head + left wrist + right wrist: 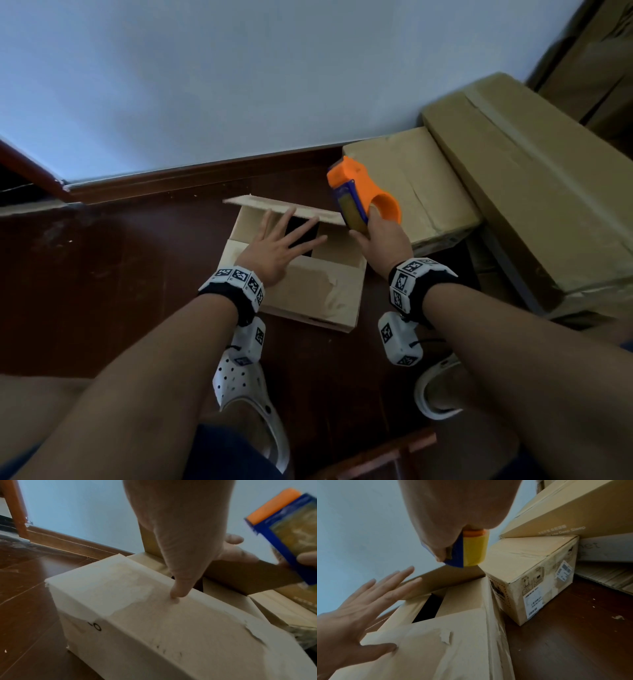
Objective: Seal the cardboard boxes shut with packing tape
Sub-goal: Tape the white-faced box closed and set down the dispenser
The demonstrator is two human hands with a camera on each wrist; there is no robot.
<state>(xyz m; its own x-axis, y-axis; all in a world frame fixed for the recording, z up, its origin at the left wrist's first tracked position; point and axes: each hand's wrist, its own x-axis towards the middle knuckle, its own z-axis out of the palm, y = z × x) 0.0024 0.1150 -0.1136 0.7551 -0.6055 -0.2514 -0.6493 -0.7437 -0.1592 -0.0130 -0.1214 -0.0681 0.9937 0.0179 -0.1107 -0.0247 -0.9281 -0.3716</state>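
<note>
1. In the left half of the head view, the dark wooden floor (113,274) lies open; a hand can pass there freely.
2. At the right, a closed box (411,185) stands just beside the open box (308,291) and blocks that side.
3. A long carton (534,192) at the far right closes it further.
4. The raised far flap (284,209) stands between the opening and the wall (239,85).

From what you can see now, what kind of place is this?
Probably a room in a home, not a warehouse: dark wooden floor with skirting under a plain pale wall, and cardboard boxes piled in the corner. The person wears white clogs.
</note>
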